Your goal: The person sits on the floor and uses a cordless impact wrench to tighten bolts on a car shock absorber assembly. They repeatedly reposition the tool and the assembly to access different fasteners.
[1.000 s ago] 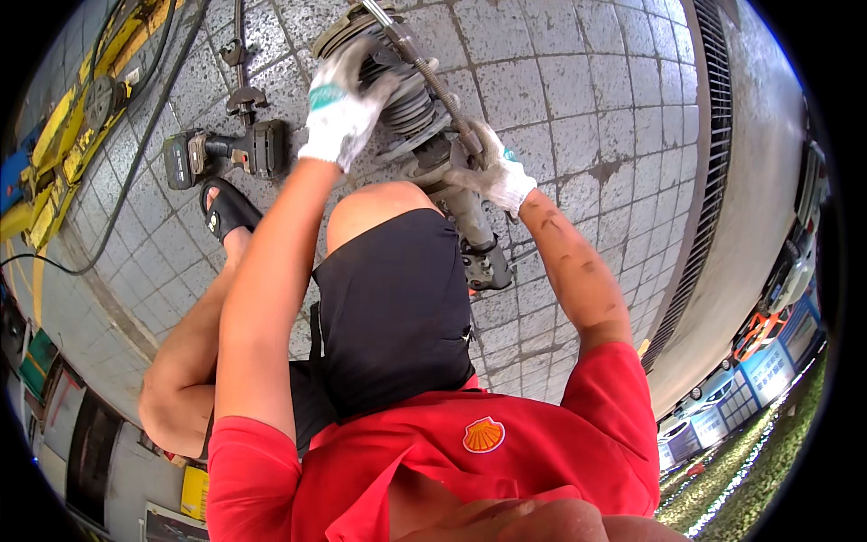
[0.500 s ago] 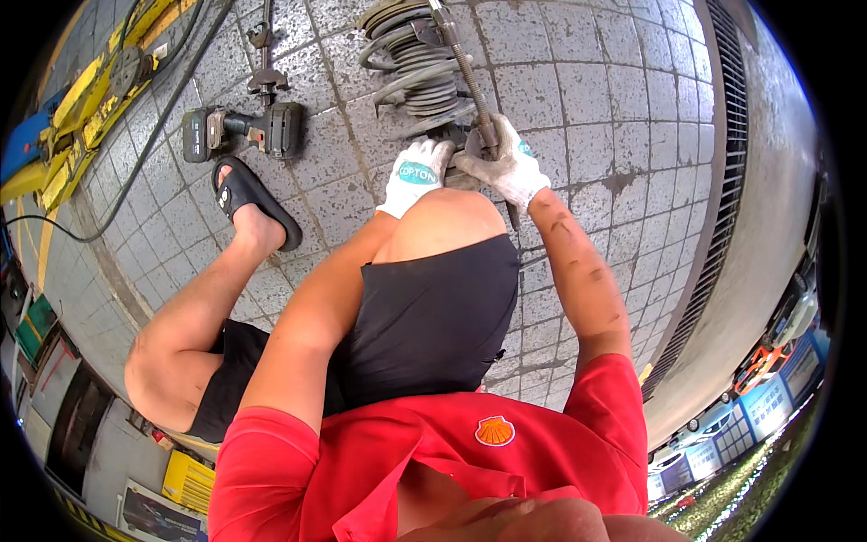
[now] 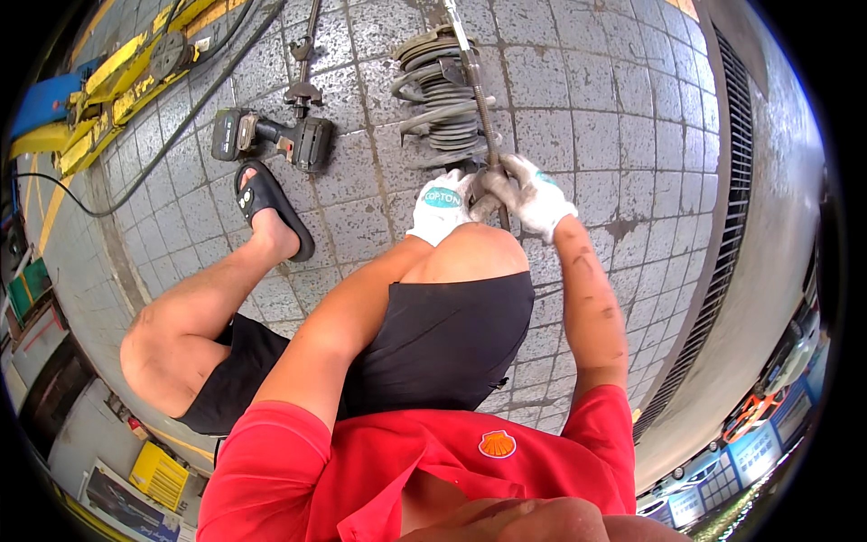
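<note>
Gripping threaded rod just nearside of coil spring: right hand, fingers curled. Left hand also just nearside; fingers hidden, cannot tell grip. Spring, on tiled floor, probably heavy, stiff, greasy; best held under lowest coil.

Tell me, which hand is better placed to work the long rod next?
Probably the right hand: it is at the near end of the rod. The left hand sits farther left, by the spring's near end.
</note>
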Demonstrator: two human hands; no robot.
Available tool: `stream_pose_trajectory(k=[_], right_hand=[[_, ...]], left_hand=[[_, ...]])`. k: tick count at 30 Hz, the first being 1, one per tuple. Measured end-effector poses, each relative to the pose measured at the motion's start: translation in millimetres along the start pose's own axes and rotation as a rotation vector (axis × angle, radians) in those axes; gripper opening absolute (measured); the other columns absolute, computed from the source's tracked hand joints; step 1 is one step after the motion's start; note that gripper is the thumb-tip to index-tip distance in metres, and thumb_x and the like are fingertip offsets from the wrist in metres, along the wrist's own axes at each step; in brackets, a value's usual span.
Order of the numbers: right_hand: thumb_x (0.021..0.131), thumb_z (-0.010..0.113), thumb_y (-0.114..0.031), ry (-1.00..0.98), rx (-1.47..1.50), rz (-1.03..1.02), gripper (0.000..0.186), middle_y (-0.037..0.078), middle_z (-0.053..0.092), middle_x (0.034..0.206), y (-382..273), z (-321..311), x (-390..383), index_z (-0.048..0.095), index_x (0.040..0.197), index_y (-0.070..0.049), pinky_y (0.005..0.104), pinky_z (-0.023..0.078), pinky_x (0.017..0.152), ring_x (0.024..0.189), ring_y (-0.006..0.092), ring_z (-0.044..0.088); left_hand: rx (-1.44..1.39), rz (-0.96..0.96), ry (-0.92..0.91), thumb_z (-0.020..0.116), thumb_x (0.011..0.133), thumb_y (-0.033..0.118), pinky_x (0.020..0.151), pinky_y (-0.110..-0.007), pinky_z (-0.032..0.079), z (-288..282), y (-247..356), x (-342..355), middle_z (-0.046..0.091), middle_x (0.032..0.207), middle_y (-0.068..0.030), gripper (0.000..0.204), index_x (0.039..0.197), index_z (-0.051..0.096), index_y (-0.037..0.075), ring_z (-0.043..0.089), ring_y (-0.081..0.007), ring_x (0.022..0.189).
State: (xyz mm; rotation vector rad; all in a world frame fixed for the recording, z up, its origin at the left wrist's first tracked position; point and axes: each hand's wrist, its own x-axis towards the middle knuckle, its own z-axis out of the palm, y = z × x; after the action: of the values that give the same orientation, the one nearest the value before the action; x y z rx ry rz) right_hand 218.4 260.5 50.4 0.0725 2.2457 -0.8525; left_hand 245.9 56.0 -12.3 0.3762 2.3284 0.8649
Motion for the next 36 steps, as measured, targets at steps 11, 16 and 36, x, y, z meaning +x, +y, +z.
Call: stream_pose_trajectory(k=[11, 16, 36], right_hand=[[0.101, 0.059, -0.054, 0.318, 0.649, -0.148, 0.054, 0.020, 0.071, 0.139, -66, -114, 259, 0.071, 0.133, -0.013, 0.0487, 0.056, 0.096, 0.113, 0.0358, 0.072], [0.102, 0.050, -0.034, 0.316, -0.213, 0.055, 0.043, 0.022, 0.077, 0.107, -114, -93, 334, 0.078, 0.109, -0.003, 0.0494, 0.056, 0.084, 0.100, 0.0355, 0.075], [0.107, 0.052, -0.039, 0.336, -0.395, 0.005, 0.043, 0.025, 0.077, 0.112, -153, -95, 303, 0.076, 0.117, -0.005, 0.0493, 0.057, 0.088, 0.105, 0.0385, 0.074]], left_hand=[[-0.097, 0.045, 0.131, 0.063, 0.095, 0.066, 0.095, -0.052, 0.052, 5, -14, -1, 0.068, 0.111, -0.0203, 0.067, 0.123, 0.073, 0.006, 0.066, -0.0423, 0.108], [-0.140, 0.088, 0.091, 0.060, 0.096, 0.068, 0.096, -0.050, 0.051, 11, -34, -6, 0.069, 0.113, -0.0177, 0.067, 0.125, 0.071, 0.008, 0.066, -0.0396, 0.110], [-0.135, 0.134, 0.134, 0.060, 0.097, 0.065, 0.098, -0.047, 0.052, 19, -59, -5, 0.071, 0.118, -0.0139, 0.064, 0.140, 0.062, 0.017, 0.068, -0.0353, 0.111]])
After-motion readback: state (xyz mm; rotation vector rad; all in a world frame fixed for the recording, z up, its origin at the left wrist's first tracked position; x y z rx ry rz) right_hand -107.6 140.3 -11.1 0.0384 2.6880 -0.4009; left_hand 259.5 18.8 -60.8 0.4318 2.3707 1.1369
